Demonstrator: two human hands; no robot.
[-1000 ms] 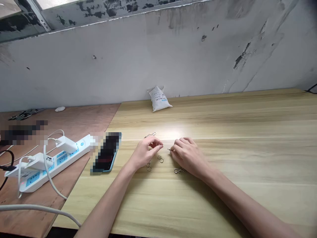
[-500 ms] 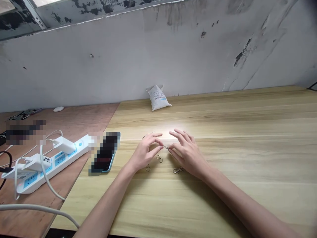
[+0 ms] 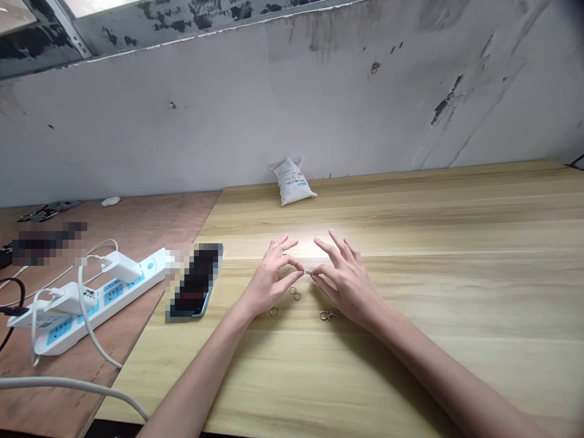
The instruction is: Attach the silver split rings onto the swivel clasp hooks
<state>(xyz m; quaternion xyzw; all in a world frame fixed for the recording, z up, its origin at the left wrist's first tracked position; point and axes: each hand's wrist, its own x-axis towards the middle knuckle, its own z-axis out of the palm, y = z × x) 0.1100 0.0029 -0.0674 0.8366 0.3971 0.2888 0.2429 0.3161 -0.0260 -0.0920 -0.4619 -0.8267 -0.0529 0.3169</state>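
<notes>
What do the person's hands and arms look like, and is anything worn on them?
The left hand and right hand are bare, with no gloves, watch or bracelet visible. The left forearm and right forearm are also uncovered as far as the picture shows, without visible sleeves or markings.

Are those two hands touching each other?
Apart. The head view shows a little gap between the left hand and the right hand, with a small metal piece in it.
</notes>
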